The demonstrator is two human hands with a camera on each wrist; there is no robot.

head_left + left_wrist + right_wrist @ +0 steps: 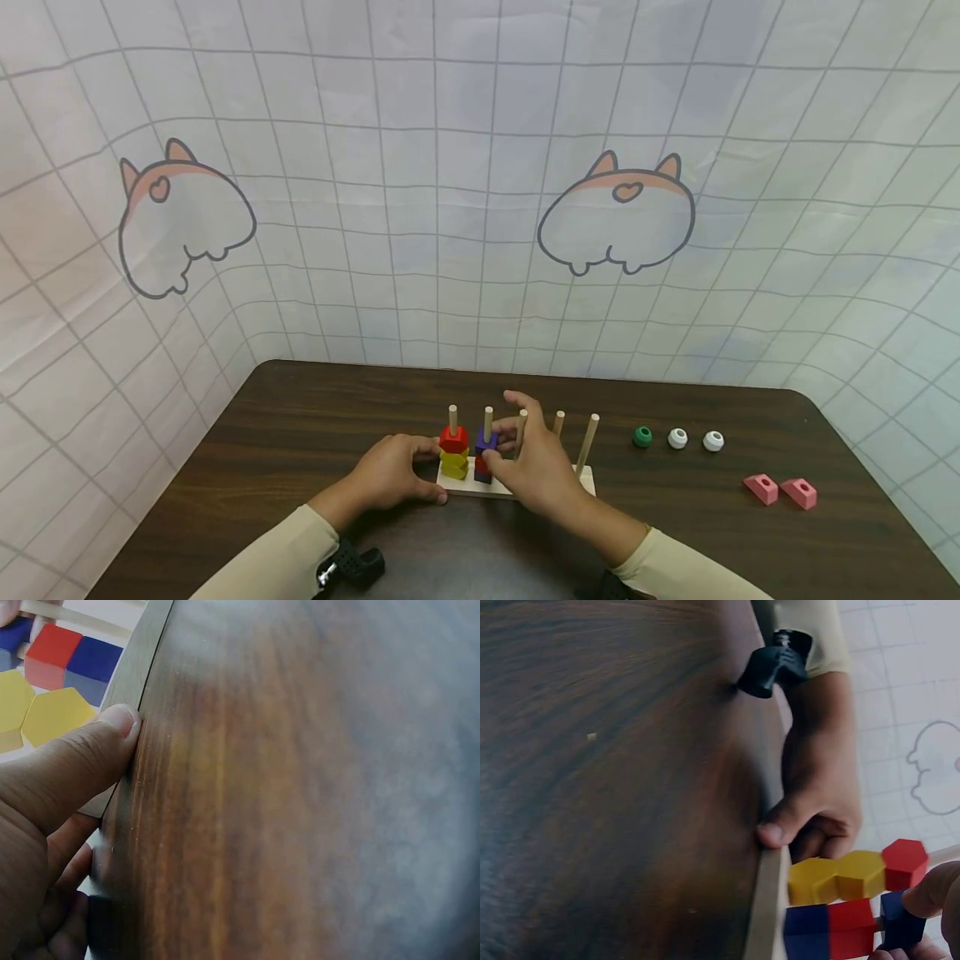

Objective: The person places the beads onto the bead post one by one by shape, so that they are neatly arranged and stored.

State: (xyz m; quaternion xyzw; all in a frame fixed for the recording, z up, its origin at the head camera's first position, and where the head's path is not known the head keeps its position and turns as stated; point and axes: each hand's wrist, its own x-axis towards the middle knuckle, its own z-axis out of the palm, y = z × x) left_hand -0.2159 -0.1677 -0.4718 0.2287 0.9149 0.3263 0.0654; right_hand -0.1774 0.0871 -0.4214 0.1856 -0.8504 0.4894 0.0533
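Blue block on second peg, right-hand grip pinching it; left-hand grip clasping board by left end (thumb on front); pink blocks toward right edge of worktop.

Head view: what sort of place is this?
Probably a screened-off tabletop workspace: a wood-grain table, a wrinkled grid-print cloth backdrop behind it, and a wooden peg stacker.

Left arm in from bottom edge left of centre, right arm from right of centre. Left hand, lower centre: thumb out, fingers bent, gripping. Right hand beside it: pinching, one finger raised.
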